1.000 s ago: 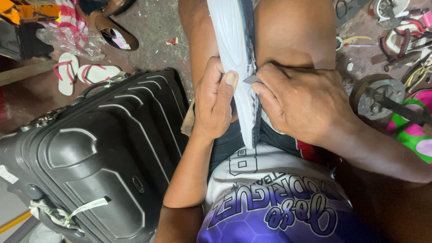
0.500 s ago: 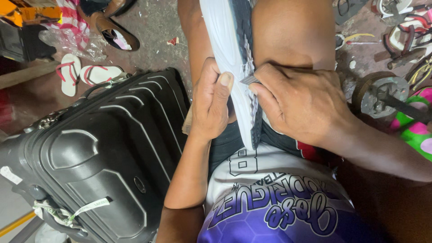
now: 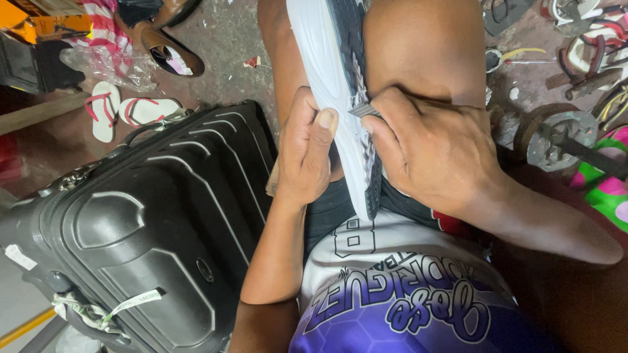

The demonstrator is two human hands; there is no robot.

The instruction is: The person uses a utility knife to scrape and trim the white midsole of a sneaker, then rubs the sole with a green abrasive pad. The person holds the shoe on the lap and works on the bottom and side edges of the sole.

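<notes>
Head view: the left hand (image 3: 306, 153) grips the white shoe sole (image 3: 333, 98) held between the knees. The right hand (image 3: 432, 153) pinches a small metal tool (image 3: 364, 110) at the sole's edge. Push slowly, and keep that thumb away.

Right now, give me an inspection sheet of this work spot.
Surface: bare, stained floor.
Job's things: shoe wedged sole-out between the knees; small metal tool at the sole's edge.
Clutter: black suitcase, white flip-flops, brown shoe, round metal stand, sandals.
Hands: left hand grips the sole; right hand pinches the tool.
Cables: nothing seen.
Surroundings: plastic bag.
</notes>
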